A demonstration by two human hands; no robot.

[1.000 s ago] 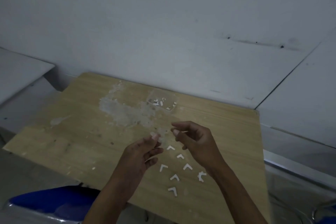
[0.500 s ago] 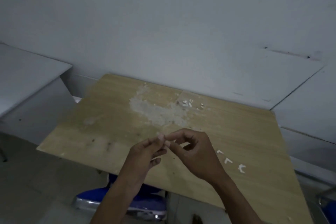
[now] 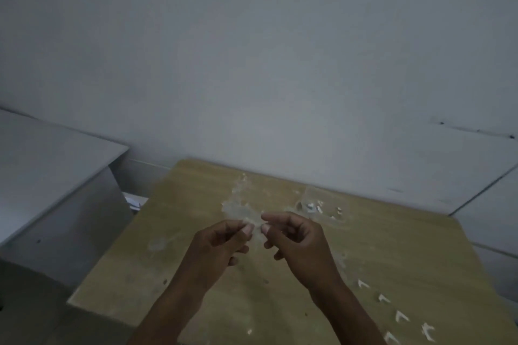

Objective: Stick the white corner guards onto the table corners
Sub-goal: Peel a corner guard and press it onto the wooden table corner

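The wooden table stands against a grey wall. My left hand and my right hand hover over its middle, fingers curled and thumb tips almost touching. Both pinch a tiny pale piece where the fingertips meet; it is too small and blurred to make out its shape. Several white corner guards lie in a loose row on the tabletop at the lower right, well clear of my right wrist. The table's near left corner and far left corner are bare wood.
A clear plastic bag with small white pieces lies near the table's far edge. A pale stain marks the wood behind my hands. A grey cabinet stands close on the left.
The view has swung left, so the guards now sit at the lower right. My hands came together at the fingertips, then drew slightly apart.
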